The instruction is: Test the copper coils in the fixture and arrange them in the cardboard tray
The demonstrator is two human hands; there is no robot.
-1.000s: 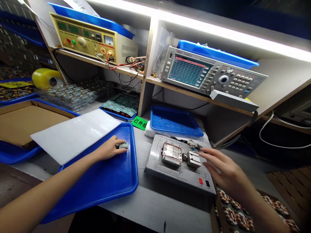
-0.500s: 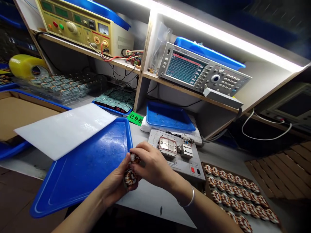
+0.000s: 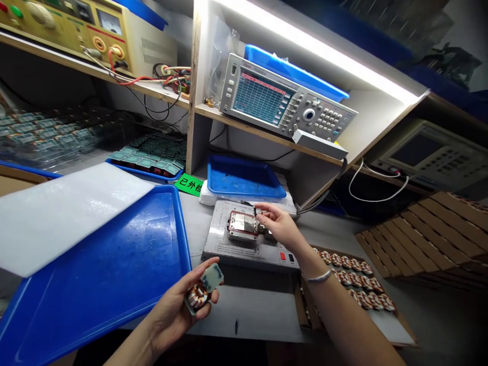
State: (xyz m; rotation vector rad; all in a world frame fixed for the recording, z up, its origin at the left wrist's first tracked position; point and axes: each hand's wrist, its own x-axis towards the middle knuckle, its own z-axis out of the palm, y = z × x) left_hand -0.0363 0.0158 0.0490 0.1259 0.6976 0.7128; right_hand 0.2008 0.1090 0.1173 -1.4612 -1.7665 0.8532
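My left hand (image 3: 183,295), palm up in front of the blue tray, is closed around two wound ring coils on pale green base plates. One coil (image 3: 197,296) shows its copper and white windings; the other turns its plate (image 3: 212,277) toward me. My right hand (image 3: 277,223) reaches over the grey test fixture (image 3: 213,244), thumb and fingers pinched at a small dark piece I cannot make out. Below these fingertips is the fixture's metal contact plate (image 3: 240,223). A red and a black switch (image 3: 291,257) sit at the fixture's front right.
A large blue tray (image 3: 152,264) lies left, partly under a white foam sheet (image 3: 76,208). Rows of ring coils (image 3: 354,278) fill a cardboard box at right, beside stacked cardboard (image 3: 419,234). Behind the fixture is a smaller blue tray (image 3: 244,178); a measuring instrument (image 3: 263,96) stands above.
My hands have parted. The right one has moved up and right to the fixture, while the left keeps the coils near the tray. The view has swung right.
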